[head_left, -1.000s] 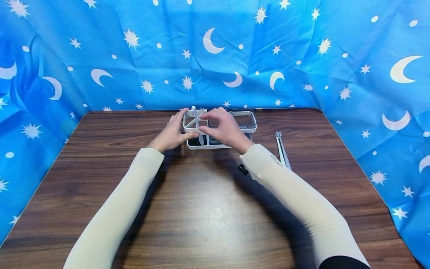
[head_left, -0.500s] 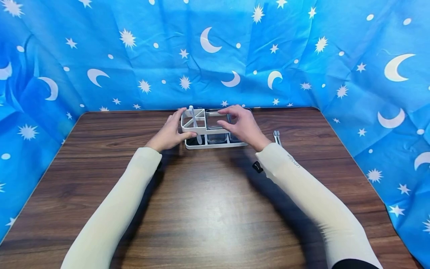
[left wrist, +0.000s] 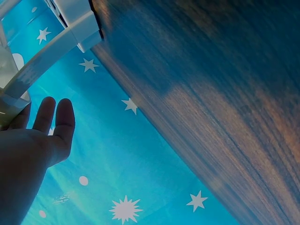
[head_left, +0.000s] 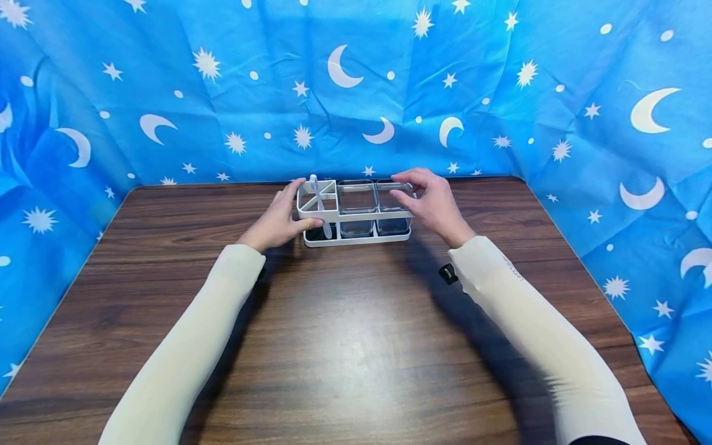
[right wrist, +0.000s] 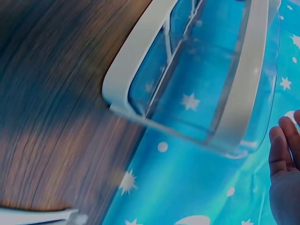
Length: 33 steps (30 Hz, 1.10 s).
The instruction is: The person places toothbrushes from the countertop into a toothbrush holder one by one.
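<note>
Smooth plastic rack [head_left: 356, 217] — glossy wood-grain table [head_left: 356, 346]

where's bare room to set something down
Bare: brown woodgrain table between left cream sleeve and right cream sleeve, also outside the left one. Crowded: white rectangular rack of clear containers, left hand gripping it, right hand beside it, pale slender tongs nearby.

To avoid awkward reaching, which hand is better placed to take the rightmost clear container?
Probably the right hand: nearest that clear container and apparently free; the left hand holds the left end of the rack.
</note>
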Available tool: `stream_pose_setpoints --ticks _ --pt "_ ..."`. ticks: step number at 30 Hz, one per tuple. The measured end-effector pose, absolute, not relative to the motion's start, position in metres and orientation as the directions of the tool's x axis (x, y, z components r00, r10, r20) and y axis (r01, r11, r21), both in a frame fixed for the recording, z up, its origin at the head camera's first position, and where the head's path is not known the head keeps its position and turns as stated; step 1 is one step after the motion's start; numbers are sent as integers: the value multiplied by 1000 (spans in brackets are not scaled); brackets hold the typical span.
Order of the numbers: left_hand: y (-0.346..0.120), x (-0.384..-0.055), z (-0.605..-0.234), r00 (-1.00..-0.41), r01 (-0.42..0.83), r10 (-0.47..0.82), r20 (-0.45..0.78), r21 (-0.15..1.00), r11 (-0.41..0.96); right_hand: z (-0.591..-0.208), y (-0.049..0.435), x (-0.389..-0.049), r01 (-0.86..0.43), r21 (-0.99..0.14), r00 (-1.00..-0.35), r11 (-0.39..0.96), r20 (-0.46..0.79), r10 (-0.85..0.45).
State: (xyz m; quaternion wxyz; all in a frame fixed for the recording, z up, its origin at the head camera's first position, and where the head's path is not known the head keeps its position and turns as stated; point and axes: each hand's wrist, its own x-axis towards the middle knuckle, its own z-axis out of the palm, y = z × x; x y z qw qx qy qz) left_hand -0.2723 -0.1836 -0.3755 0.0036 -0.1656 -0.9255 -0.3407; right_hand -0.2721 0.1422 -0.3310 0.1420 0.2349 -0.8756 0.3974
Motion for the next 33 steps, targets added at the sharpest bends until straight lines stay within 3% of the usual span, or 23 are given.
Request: stream_pose_setpoints --ticks 12,33 --pt "-183 -273 -376 -946 304 306 109 624 719 -334 178 -268 -424 -673 -900 606 384 -204" --pt "-185 -274 -376 -941 317 320 112 627 712 -344 229 -263 -288 -643 -944 710 316 -96"
